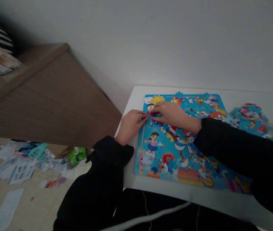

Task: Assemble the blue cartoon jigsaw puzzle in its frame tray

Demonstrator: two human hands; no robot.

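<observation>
A jigsaw puzzle (172, 144) with cartoon figures on blue lies partly assembled on the white table. My right hand (171, 113) reaches over its upper left part, thumb and index finger closed on a puzzle piece (150, 113) by the figure in red. From the left edge, my left hand (132, 124) meets the same spot, its thumb and fingertips pinched at the piece's side. The fingers partly hide the piece's outline. Below my hands is a girl figure (153, 142) in a blue skirt. Loose pieces (200, 102) lie over the puzzle's upper right.
A pile of loose pieces (250, 118) sits right of the puzzle on the white table (136, 183). A wooden cabinet (54, 96) stands at the left. Papers and bags (40, 157) litter the floor. A pale cable (148, 218) crosses below the table's front edge.
</observation>
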